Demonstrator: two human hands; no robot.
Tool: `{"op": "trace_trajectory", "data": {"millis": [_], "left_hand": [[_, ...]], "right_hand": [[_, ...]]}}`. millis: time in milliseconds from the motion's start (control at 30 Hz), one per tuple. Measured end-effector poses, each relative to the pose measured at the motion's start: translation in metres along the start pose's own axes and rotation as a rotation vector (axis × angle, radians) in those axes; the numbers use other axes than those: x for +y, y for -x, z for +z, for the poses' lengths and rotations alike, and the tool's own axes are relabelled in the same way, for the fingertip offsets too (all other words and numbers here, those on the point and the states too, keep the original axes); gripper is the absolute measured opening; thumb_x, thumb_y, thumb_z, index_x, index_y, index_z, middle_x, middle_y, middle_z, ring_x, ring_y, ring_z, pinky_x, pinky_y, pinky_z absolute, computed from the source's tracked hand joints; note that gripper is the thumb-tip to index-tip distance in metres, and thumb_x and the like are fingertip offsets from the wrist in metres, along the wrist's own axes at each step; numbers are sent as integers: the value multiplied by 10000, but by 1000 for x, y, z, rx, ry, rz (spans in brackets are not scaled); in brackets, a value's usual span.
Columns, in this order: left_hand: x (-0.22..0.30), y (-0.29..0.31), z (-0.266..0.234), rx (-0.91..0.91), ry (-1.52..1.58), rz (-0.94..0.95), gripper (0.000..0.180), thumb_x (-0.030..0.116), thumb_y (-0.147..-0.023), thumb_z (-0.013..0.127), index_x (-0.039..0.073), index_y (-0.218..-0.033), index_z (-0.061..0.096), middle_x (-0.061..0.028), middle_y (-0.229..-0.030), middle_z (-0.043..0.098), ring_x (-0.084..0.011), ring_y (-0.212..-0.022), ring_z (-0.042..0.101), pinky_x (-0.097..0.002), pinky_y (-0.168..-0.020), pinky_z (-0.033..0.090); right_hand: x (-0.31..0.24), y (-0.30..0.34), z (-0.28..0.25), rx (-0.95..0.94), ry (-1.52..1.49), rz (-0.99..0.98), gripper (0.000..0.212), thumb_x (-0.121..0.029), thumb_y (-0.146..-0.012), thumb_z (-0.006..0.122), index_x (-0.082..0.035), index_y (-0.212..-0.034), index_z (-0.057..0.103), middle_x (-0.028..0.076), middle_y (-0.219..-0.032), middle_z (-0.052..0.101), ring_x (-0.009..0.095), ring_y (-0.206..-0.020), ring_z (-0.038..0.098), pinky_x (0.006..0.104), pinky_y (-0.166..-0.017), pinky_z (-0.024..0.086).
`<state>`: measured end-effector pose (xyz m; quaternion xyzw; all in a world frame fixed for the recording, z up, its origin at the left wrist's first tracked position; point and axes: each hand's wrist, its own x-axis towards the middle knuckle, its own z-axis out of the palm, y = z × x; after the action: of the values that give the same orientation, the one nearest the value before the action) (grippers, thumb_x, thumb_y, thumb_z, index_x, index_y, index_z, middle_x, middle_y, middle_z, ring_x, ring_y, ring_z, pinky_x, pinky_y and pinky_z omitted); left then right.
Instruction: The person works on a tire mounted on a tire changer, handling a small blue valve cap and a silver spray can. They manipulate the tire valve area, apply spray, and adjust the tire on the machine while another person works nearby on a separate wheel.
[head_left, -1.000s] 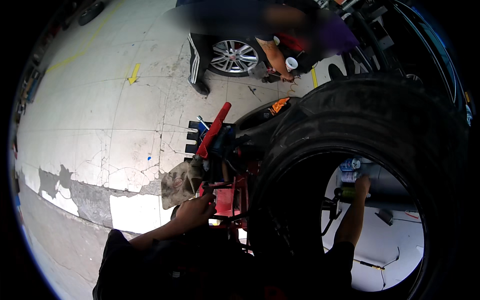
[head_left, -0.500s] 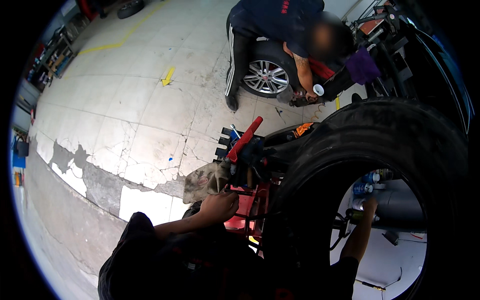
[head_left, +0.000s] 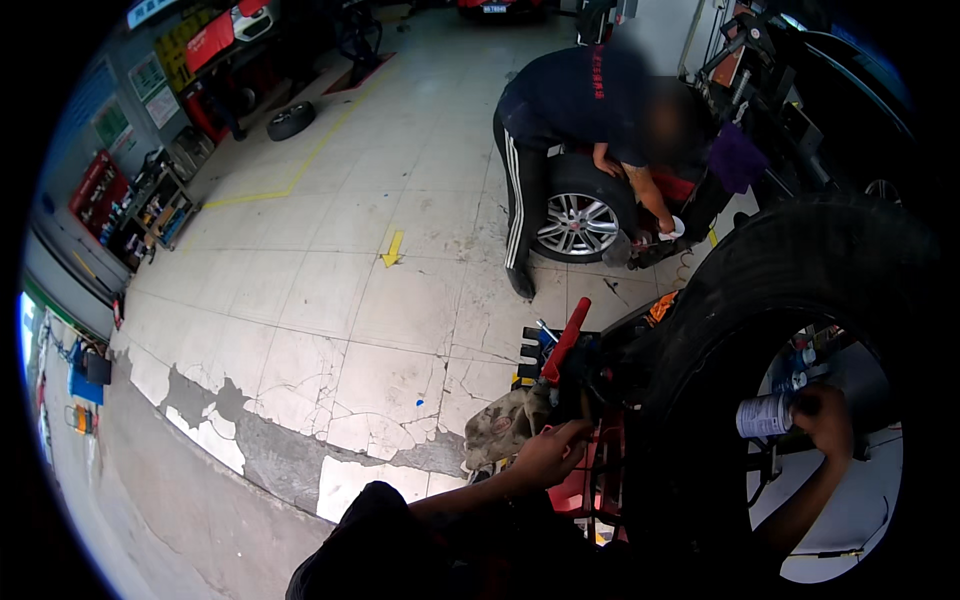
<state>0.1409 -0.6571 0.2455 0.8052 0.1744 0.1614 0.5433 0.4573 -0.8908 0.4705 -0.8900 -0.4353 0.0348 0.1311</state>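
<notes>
A large black tyre point(head_left: 690, 330) without a rim stands close in front of me on the right. Through its opening shows my right hand point(head_left: 825, 425), closed round the dark-topped end of a white can point(head_left: 764, 416), which lies sideways. My left hand point(head_left: 552, 455) has its fingers curled at the edge of a red metal tool stand point(head_left: 572, 492); what they grip, if anything, is hidden. Just beyond that hand a stained, greyish-brown cloth point(head_left: 503, 428) hangs over the stand. A tool with a red handle point(head_left: 568, 340) sticks up from the stand's top.
Further off, a person point(head_left: 570, 110) bends over a tyre on a silver alloy wheel point(head_left: 578, 224), holding a white cup point(head_left: 674, 228). Blue cans point(head_left: 792, 380) stand behind the tyre opening. At the far left are a tool cart point(head_left: 165, 210) and a loose tyre point(head_left: 291, 121).
My right hand has lifted the white can from beside the blue cans. My left hand stays by the stand. The view has tilted up and turned left, showing more of the workshop.
</notes>
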Motion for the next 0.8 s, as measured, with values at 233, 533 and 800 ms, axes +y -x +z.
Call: {"op": "trace_trajectory", "data": {"millis": [233,533,800], "left_hand": [[60,-7,-27,-508,547,121,1015,50,-622,782,70,-1440,181,-131,-1391,334,-250,-1286,382,-390,-1035,392],[72,4,-33,27,-295,-49,711,408,-697,753,38,-1193,402,-214,-1001,624,-379,-927,625,-423,-755,519],[27,10,-42,-275,419,31,785,390,-685,763,-14,-1262,416,-135,-1116,572,-193,-1044,549,-339,-916,421]], "right_hand": [[-177,-8,49,-609,-330,-751,380,-138,-700,764,-41,-1040,625,85,-980,596,197,-743,643,281,-630,541],[-209,-12,131,-318,54,-388,440,-398,-947,447,-15,-824,629,174,-672,638,343,-662,652,424,-614,519],[-218,-9,153,-75,10,-736,275,-292,-849,531,-78,-717,643,124,-561,601,284,-500,619,381,-489,509]]}}
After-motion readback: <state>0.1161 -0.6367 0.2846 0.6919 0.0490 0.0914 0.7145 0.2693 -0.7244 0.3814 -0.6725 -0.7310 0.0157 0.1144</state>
